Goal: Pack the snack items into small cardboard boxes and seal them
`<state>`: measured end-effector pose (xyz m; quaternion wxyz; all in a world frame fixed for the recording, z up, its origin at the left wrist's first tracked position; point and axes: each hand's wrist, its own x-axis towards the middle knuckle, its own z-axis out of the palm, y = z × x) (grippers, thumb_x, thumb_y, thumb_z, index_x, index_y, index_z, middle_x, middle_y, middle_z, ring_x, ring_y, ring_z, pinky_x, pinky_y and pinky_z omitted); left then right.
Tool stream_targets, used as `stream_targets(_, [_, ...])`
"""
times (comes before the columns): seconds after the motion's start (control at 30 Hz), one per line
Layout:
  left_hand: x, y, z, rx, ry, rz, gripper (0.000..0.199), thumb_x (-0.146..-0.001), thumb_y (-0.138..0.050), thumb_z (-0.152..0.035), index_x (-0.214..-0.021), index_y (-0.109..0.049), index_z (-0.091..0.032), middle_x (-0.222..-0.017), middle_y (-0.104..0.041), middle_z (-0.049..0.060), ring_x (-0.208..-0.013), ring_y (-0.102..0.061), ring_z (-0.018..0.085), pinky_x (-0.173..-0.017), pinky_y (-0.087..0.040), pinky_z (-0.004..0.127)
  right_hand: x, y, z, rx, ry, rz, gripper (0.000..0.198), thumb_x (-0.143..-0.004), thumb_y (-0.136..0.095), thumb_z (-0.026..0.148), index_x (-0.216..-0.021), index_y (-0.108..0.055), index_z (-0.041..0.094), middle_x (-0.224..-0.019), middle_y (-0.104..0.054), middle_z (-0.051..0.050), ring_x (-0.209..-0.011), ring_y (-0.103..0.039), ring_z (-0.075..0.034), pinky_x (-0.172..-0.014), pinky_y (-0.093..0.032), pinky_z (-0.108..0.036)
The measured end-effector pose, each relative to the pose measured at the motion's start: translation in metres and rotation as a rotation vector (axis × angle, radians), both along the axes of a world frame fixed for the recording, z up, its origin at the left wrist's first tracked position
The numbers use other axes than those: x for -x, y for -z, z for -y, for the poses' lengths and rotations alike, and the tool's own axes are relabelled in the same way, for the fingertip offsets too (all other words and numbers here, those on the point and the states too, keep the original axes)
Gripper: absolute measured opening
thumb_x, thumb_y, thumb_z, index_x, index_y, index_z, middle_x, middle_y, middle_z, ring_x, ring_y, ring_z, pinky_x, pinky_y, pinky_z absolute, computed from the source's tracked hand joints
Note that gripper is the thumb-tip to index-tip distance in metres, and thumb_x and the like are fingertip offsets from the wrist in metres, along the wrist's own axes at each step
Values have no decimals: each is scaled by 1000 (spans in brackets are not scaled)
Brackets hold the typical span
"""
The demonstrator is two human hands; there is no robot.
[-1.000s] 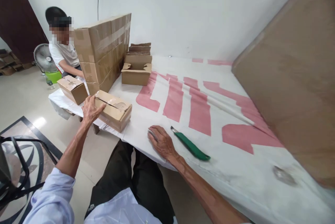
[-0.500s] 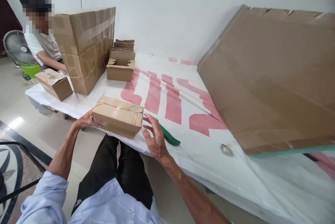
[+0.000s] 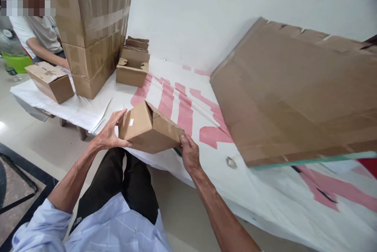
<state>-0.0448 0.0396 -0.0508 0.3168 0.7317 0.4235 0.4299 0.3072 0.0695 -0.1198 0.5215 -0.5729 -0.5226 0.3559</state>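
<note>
My left hand (image 3: 110,132) has gone from lying over the small cardboard carton (image 3: 151,128) to gripping its left end, fingers above and thumb below. My right hand (image 3: 190,151) has left its place near the table's (image 3: 212,167) front edge and now clasps the carton's right corner. I've shifted the carton rightward along that edge and tipped it, bringing a white label (image 3: 131,122) into sight. The green-handled knife (image 3: 178,151) has become mostly hidden.
</note>
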Motion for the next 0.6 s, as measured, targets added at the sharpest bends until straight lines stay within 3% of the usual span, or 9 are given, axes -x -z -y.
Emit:
stream_targets(0.13, [-22, -13, 4, -86, -53, -35, 119, -65, -100, -50, -166, -42, -30, -161, -49, 16, -148, -50, 41, -123, -48, 58, -14, -25, -3, -139, 95, 185, 64, -86, -66, 71, -117, -76, 16, -115, -76, -16, -107, -71, -33, -92, -61, -52])
stream_targets(0.23, [-37, -21, 7, -125, -86, -75, 114, -63, -101, -49, -161, -47, -30, -158, -52, 15, -148, -50, 41, -124, -46, 59, -10, -68, 7, -433, 181, 337, 48, -97, -62, 59, -117, -76, 18, -122, -71, -16, -114, -70, -33, -96, -61, -55])
stream_targets(0.3, [-46, -27, 9, -155, -93, -110, 110, -62, -101, -47, -158, -50, -29, -156, -53, 15, -148, -49, 42, -124, -46, 59, 0, -105, 19, -672, 145, 457, 33, -105, -58, 45, -118, -75, 21, -122, -71, -14, -118, -68, -32, -104, -57, -57])
stream_targets(0.4, [-61, -34, 12, -209, -114, -149, 105, -63, -100, -45, -155, -52, -27, -154, -53, 16, -147, -49, 42, -123, -47, 59, 23, -152, 36, -884, -18, 739, 19, -106, -60, 30, -116, -76, 25, -118, -73, -10, -117, -66, -30, -108, -55, -56])
stream_targets(0.5, [-75, -39, 15, -245, -142, -185, 104, -64, -99, -45, -154, -51, -27, -153, -52, 17, -146, -49, 44, -122, -46, 62, 43, -173, 42, -900, -207, 963, 21, -105, -58, 22, -113, -77, 24, -117, -73, -10, -118, -63, -31, -108, -54, -54])
stream_targets(0.6, [-87, -40, 18, -258, -175, -215, 104, -63, -99, -44, -154, -50, -29, -153, -52, 17, -145, -49, 45, -121, -45, 65, 53, -175, 37, -781, -309, 1139, 26, -105, -53, 18, -114, -77, 21, -120, -71, -12, -121, -59, -33, -107, -52, -54])
